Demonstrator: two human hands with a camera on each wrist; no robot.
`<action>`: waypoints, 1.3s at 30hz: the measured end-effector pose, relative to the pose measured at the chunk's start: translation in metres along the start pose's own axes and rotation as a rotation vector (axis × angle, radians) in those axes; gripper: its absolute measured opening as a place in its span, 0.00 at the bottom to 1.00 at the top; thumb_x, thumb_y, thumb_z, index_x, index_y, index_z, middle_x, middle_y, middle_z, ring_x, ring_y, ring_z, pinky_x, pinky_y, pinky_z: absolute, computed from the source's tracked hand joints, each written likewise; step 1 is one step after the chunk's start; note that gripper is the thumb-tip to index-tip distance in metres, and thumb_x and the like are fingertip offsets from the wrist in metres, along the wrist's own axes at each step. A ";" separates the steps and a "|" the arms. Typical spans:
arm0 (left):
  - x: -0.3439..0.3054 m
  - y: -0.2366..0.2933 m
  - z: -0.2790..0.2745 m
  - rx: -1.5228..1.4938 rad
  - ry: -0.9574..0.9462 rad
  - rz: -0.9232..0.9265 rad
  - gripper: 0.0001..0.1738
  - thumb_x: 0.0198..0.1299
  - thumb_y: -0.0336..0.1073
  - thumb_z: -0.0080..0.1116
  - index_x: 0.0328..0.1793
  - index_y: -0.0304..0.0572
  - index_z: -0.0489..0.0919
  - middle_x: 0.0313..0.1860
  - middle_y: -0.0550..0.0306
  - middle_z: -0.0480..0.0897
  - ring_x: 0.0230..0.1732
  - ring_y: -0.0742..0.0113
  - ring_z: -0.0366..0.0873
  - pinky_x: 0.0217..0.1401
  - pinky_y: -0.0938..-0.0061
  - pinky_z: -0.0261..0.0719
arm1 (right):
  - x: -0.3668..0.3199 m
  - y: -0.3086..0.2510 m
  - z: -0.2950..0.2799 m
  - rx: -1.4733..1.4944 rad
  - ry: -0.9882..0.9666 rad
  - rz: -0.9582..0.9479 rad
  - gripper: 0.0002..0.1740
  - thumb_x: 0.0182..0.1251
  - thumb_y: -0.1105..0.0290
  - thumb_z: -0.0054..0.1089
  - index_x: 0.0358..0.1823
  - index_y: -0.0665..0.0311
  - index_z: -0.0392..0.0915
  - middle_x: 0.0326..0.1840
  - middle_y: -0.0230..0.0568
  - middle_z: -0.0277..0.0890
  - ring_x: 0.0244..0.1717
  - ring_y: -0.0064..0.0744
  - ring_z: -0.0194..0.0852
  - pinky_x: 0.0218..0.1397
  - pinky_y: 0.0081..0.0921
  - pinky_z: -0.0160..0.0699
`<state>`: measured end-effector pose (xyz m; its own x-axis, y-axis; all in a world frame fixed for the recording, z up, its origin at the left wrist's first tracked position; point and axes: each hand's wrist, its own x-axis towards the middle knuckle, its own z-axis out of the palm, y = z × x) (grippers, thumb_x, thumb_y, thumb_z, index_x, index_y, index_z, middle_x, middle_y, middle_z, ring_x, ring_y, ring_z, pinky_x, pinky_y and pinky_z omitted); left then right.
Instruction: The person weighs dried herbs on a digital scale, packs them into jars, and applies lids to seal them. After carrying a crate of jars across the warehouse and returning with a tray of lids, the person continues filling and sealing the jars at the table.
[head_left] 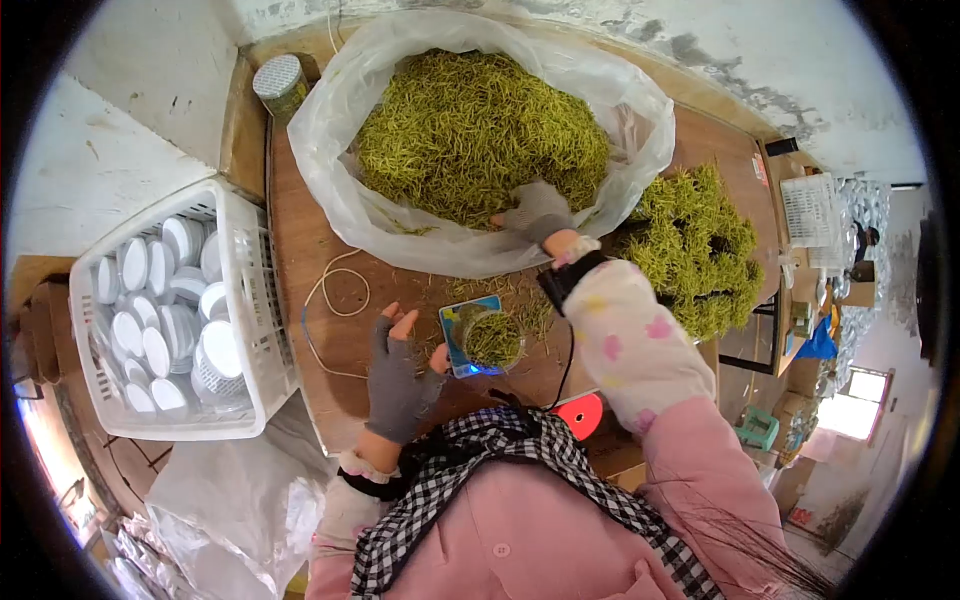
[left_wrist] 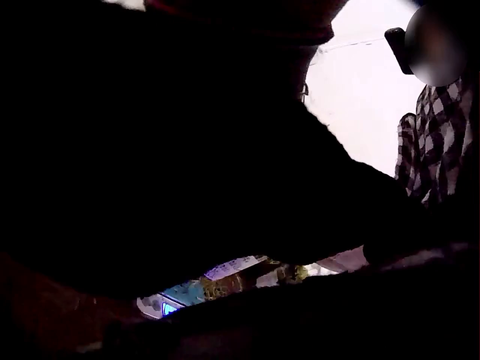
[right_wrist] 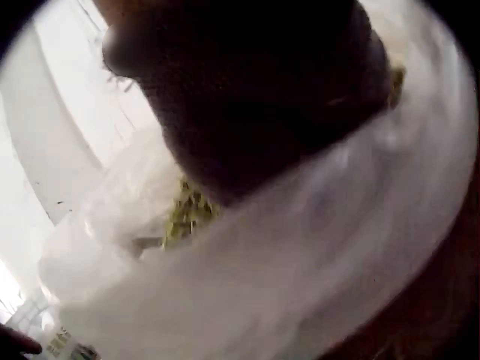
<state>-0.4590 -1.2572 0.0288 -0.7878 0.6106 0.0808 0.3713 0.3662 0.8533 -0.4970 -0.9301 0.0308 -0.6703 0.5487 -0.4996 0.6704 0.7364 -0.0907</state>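
Observation:
In the head view, a large clear bag (head_left: 330, 190) holds a heap of green, needle-like dried leaves (head_left: 480, 130). The right hand (head_left: 537, 212), in a grey fingerless glove, reaches into the bag at the heap's near edge; its fingertips are partly hidden. The left hand (head_left: 402, 375), gloved alike, lies beside a blue scale (head_left: 452, 345) with fingers spread, holding nothing. A clear jar (head_left: 495, 340) with leaves in it stands on the scale. In the right wrist view the gloved hand (right_wrist: 262, 97) is dark above the bag's rim (right_wrist: 300, 240). The left wrist view is mostly dark.
A white basket (head_left: 250, 330) of jars with white lids stands at the left. Another leaf pile (head_left: 700, 250) lies on the right of the table (head_left: 320, 270). A lidded jar (head_left: 280, 80) is at the back left. A thin cable loops across the left part, and loose leaves lie around the scale.

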 end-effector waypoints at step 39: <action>-0.025 0.014 0.038 0.239 -0.129 0.405 0.37 0.56 0.41 0.69 0.73 0.48 0.71 0.68 0.36 0.70 0.63 0.36 0.74 0.59 0.55 0.81 | -0.237 -0.002 0.086 0.039 0.714 -0.416 0.12 0.61 0.61 0.66 0.45 0.53 0.86 0.56 0.45 0.75 0.55 0.54 0.72 0.57 0.48 0.72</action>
<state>-0.4154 -1.2411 0.0194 -0.4949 0.8137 0.3049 0.7501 0.2228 0.6227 -0.3121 -1.0954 0.0754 -0.8983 0.3633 0.2472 0.3248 0.9278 -0.1835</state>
